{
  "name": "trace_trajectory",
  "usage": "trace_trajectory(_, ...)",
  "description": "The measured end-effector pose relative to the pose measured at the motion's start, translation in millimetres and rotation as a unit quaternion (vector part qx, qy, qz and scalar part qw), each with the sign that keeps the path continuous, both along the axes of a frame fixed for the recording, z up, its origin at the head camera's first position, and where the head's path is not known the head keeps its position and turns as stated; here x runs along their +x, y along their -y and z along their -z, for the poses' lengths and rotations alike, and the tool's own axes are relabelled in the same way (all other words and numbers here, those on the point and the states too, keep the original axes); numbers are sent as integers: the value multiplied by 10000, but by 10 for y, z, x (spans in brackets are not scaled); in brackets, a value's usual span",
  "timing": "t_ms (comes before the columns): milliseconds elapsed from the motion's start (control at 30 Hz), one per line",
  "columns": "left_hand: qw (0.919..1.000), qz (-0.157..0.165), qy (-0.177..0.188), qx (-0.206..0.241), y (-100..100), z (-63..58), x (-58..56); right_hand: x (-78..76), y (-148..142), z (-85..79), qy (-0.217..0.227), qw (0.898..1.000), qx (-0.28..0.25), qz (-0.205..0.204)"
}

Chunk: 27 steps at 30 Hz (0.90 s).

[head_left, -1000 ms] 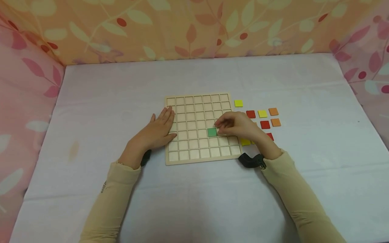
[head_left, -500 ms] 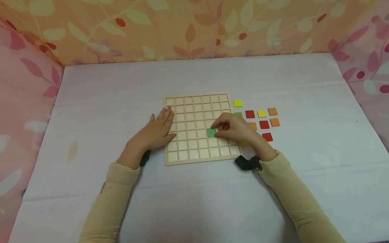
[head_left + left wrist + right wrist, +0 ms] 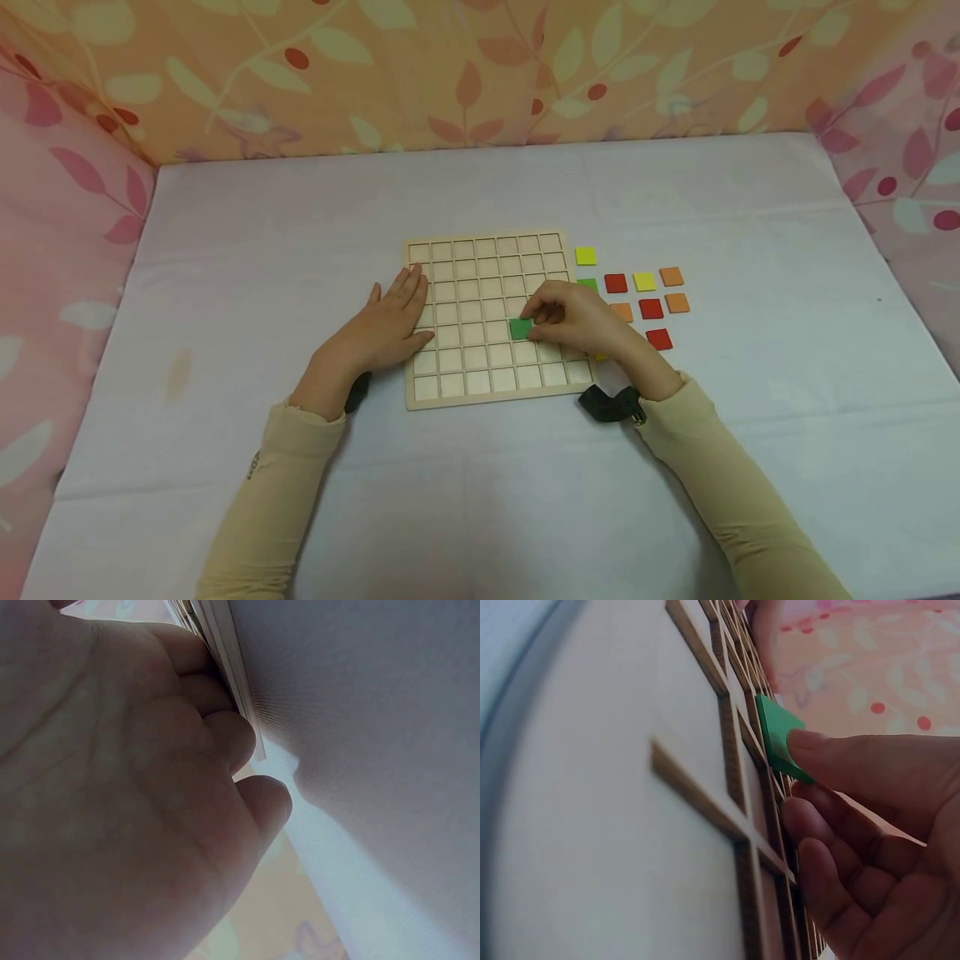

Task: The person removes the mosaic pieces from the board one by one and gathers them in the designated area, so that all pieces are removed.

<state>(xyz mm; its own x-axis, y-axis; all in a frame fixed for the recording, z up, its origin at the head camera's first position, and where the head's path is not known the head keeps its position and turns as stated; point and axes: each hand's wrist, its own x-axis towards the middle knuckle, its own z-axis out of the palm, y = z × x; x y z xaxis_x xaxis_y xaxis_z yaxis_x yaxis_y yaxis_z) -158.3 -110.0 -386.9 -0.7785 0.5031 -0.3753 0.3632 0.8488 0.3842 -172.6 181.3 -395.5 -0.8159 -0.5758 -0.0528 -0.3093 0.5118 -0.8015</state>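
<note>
A pale wooden grid board (image 3: 462, 360) lies on the white cloth. My left hand (image 3: 382, 325) rests on its left edge with fingers fairly straight; in the left wrist view, the fingertips lie against the board's edge (image 3: 232, 660). My right hand (image 3: 581, 317) pinches a green square tile (image 3: 519, 329) between thumb and fingers, over the right-middle part of the board. Seen by the right wrist camera, the tile (image 3: 775, 727) stands tilted against the grid ridges, the thumb on its face and the other fingers curled below.
Loose tiles lie right of the board: a yellow tile (image 3: 586, 256), a red tile (image 3: 615, 283), an orange tile (image 3: 677, 302) and several others, some partly hidden by my right hand. Patterned cloth walls (image 3: 420, 83) surround the table on its far side and both flanks.
My right hand has shifted slightly left and closed its fingers on the green tile's right side. The tile now looks darker and slightly tilted. My left hand has stayed on the board.
</note>
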Motion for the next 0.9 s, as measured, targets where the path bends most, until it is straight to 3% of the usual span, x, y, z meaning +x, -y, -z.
trace_trajectory(900, 10000, 60, -67, -3, 13, 15, -3, 10, -5, -29, 427, 9975, -434, 366)
